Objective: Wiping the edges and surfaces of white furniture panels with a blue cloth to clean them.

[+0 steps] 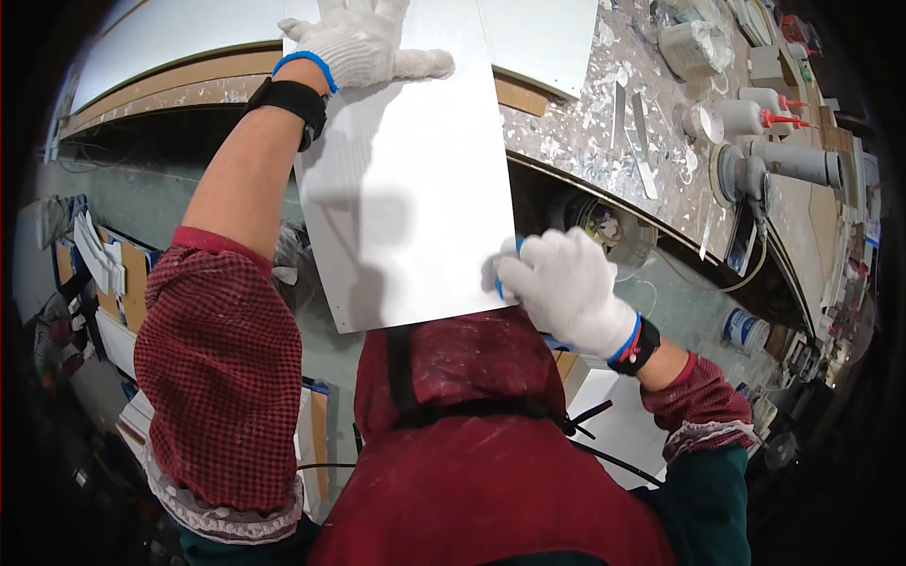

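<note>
The top edge cuts off the fingertips of the left hand [359, 42] and the white board's [444, 189] far end. Right of centre, the right hand [571, 288] hides most of a blue item [499, 291], its kind unclear; far-left clutter [52, 325] blurs into darkness.

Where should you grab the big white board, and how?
Grip the white board by its two long edges, at the near end, probably coming in from left and right. It is flat with no handle showing, but that end juts past the bench, so there is likely room to curl underneath.
</note>
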Tool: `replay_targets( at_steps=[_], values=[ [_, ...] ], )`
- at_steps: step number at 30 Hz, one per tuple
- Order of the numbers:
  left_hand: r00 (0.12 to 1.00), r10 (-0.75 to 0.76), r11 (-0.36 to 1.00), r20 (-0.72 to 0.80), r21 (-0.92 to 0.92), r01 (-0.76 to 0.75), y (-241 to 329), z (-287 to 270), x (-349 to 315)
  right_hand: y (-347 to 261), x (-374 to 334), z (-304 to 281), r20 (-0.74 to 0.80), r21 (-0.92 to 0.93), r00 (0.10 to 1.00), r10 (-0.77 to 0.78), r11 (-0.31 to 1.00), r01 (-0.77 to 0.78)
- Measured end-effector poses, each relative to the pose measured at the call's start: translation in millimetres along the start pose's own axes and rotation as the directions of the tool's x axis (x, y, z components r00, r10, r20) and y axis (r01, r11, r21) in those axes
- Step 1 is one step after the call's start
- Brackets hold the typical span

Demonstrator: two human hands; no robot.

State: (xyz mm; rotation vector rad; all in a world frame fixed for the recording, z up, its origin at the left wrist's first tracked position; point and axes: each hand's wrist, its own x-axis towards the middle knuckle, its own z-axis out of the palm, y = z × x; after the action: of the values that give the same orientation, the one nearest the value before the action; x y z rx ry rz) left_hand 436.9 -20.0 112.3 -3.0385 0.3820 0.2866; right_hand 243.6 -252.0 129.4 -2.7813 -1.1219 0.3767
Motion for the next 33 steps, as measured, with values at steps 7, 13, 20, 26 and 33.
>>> replay_targets(
  at_steps=[7,13,20,26,33],
  values=[
    [0.998,0.037,0.995,-0.056,0.097,-0.031,7.4,9.4,12.0,57.7,74.7,-10.0,-0.269,0.051,0.959,0.086,0.996,-0.075],
    [0.997,0.011,0.984,-0.082,0.179,0.004,-4.8,25.5,6.5,0.9,4.3,-4.6,0.031,-0.064,0.999,0.024,0.998,-0.022],
    [0.992,0.04,0.998,-0.118,0.053,-0.034,-4.8,16.6,2.5,32.4,48.0,-7.6,-0.059,0.132,0.997,0.048,0.99,-0.04],
    [0.996,0.049,0.996,-0.068,0.076,-0.044,9.1,11.5,15.1,84.1,106.4,-11.7,-0.296,0.066,0.948,0.114,0.993,-0.099],
    [0.999,0.026,0.995,-0.047,0.099,-0.021,0.1,15.8,7.2,5.1,-8.8,14.2,-0.105,0.071,0.993,-0.063,0.995,0.07]
  ],
)
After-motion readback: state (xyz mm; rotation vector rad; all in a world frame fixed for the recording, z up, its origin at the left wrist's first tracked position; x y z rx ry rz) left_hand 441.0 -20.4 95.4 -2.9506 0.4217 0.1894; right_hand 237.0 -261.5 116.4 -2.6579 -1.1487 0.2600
